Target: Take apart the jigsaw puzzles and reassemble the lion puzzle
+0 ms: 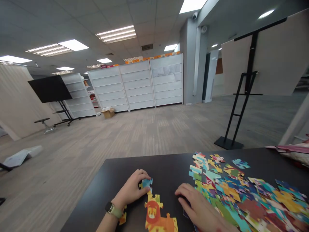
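Note:
My left hand [134,186], a watch on its wrist, has its fingers and thumb closed around a light blue puzzle piece [147,183]. That piece lies at the top edge of a joined lion section [154,214] in orange and yellow; whether the two interlock I cannot tell. Partly under my left wrist is another orange-yellow puzzle piece [123,217]. To the right of the lion, my right hand [194,201] rests low over the table, thumb apart from its bent fingers, with nothing seen between them. The edge of something flat shows beneath that hand, mostly hidden.
A large heap of mixed puzzle pieces [231,193] covers the right side of the dark table [106,177]. A pink-edged bag [293,149] lies at the far right. Beyond the table are a black easel stand [238,116], white shelves [137,83] and a cardboard box [108,112].

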Action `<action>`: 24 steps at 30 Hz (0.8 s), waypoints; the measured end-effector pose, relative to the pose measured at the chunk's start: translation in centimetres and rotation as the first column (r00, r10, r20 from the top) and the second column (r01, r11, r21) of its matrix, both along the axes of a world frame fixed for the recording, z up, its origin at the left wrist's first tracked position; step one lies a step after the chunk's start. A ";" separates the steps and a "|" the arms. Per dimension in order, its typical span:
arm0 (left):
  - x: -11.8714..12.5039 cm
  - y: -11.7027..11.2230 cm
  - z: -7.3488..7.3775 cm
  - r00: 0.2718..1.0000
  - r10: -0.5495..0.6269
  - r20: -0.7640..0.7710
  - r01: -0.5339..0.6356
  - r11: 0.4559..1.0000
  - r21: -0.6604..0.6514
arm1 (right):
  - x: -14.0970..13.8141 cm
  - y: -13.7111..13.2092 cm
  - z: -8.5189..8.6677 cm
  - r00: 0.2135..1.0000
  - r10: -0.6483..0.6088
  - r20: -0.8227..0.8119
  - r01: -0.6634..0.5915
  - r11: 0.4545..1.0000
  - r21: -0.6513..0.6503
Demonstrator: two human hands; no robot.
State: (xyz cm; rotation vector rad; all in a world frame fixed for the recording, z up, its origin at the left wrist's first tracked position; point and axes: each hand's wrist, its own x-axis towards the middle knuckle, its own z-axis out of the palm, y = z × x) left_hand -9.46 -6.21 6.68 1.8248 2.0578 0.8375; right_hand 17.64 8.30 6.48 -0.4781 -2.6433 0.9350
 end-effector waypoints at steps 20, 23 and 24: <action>-0.1 0.2 -0.4 1.000 -0.010 -0.009 0.010 1.000 0.000 | -0.1 0.0 -0.1 1.000 0.009 0.006 -0.009 1.000 0.013; -0.1 0.2 -0.5 1.000 -0.013 -0.007 0.013 1.000 0.007 | -0.2 0.0 -0.2 1.000 0.010 -0.002 -0.010 1.000 0.008; -0.1 0.2 -0.5 1.000 -0.014 -0.006 0.014 1.000 0.007 | -0.2 0.0 -0.2 1.000 0.012 -0.007 -0.012 1.000 0.008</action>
